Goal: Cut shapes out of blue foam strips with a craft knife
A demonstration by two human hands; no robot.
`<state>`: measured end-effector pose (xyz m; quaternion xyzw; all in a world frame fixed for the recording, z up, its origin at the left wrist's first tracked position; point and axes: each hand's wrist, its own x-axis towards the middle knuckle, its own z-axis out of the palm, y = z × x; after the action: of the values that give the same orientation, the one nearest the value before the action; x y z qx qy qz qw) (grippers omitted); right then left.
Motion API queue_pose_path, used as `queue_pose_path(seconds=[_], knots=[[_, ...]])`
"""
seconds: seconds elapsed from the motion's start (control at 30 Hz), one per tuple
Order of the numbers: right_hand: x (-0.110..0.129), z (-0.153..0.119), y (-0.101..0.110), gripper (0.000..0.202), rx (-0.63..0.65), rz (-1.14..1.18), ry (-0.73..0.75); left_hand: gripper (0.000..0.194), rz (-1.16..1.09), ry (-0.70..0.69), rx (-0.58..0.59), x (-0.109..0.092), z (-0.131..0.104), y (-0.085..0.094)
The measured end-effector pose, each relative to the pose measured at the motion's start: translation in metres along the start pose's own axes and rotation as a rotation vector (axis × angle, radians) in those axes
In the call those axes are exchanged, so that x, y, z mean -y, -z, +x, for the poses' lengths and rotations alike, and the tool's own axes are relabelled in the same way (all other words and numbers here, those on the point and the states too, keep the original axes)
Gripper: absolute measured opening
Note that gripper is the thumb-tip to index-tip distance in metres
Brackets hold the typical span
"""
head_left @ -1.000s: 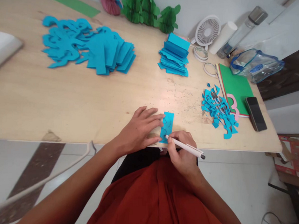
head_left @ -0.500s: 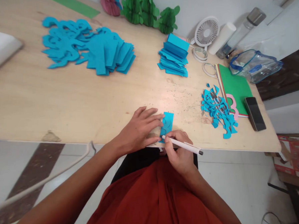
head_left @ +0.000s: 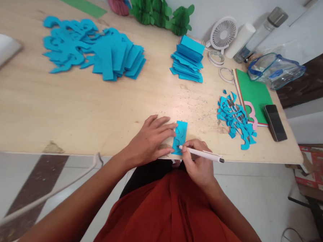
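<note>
A small blue paper strip (head_left: 181, 129) lies at the table's near edge, with dark curved lines drawn on it. My left hand (head_left: 151, 139) rests flat beside it, fingers spread, the fingertips touching the strip's left side. In my right hand (head_left: 200, 166) is a white pen (head_left: 205, 154) with a dark end, its tip at the lower part of the strip. Fingers of the right hand are closed round the pen near its tip.
Cut blue paper shapes (head_left: 65, 46) lie back left, and folded blue papers (head_left: 187, 62) further right. Blue scraps (head_left: 234, 113), a pink paper cutout (head_left: 251, 114), green paper (head_left: 254, 94) and a phone (head_left: 275, 122) lie right. A small fan (head_left: 223, 34) stands behind.
My right hand and the pen have shifted slightly to the right along the strip's lower part. The left hand and the strip stay in place.
</note>
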<state>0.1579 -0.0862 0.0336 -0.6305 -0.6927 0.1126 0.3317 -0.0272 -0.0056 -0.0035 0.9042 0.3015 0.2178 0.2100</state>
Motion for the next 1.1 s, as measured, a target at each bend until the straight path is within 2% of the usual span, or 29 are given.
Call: queue_pose_path(seconds=[0.37,0.93,1.1], knots=[[0.0,0.002,0.0,0.015,-0.025,-0.102,0.073,0.038,0.003,-0.011,-0.009,0.0,0.001,0.0],[0.003,0.004,-0.015,0.015,-0.03,-0.037,0.104,0.041,0.013,-0.013,-0.03,0.001,-0.002,-0.003],[-0.001,0.002,-0.009,0.013,-0.101,0.05,0.024,0.04,-0.001,-0.021,-0.04,0.001,-0.001,-0.001]])
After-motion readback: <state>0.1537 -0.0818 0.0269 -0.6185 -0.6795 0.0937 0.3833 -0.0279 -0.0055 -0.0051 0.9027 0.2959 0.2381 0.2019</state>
